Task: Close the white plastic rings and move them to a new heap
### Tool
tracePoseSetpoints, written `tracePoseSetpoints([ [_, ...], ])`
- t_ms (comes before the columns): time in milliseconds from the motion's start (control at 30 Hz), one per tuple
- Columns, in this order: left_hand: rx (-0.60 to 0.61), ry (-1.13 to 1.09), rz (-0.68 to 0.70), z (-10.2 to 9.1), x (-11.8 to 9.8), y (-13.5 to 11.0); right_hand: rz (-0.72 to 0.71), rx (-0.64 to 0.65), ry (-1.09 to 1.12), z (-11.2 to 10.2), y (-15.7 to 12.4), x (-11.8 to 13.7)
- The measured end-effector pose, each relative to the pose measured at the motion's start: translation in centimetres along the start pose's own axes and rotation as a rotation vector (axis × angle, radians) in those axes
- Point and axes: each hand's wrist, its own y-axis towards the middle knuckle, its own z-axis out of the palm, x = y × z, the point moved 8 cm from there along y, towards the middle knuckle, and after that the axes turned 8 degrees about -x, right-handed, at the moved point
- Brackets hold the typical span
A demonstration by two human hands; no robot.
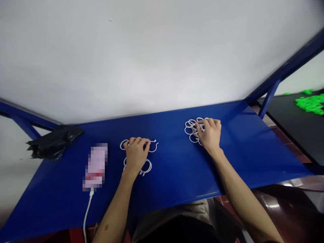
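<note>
White thin rings, some with a gap and small knobbed ends, lie in two groups on the blue table. My left hand rests low over the left group, thumb and fingers pinched on a white ring that is open at its upper right. Near my left wrist lie more white rings, partly hidden beneath the hand. Farther right, my right hand reaches into a pile of white rings. Its thumb and forefinger close in on a ring there; the fingertips partly cover it.
A blurred-out pink phone-like object with a white cable lies left of my left hand. Black plastic bag sits at the far left corner. Blue frame posts flank the table. Bright green pieces lie on a black table at right.
</note>
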Motion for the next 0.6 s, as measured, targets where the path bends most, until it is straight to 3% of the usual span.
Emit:
tracePoseSetpoints([
  [100, -0.054, -0.078, 0.02, -0.5, -1.1, 0.0, -0.085, 0.065, 0.229, -0.8, -0.7, 3.5],
  [200, -0.09, -0.142, 0.062, -0.7, -2.6, -0.4, -0.17, 0.248, 0.469, -0.5, -2.4, 7.6],
  [300, -0.116, -0.169, 0.105, -0.8, -4.0, -0.9, -0.163, 0.399, 0.578, 0.4, -4.4, 10.3],
  [433, -0.068, -0.288, 0.133, -0.6, -5.2, -1.2, -0.083, 0.483, 0.591, 1.7, -6.2, 11.0],
  [600, 0.115, -0.535, 0.05, 0.0, -5.3, -1.2, -0.056, 0.497, 0.698, 1.9, -6.3, 10.9],
])
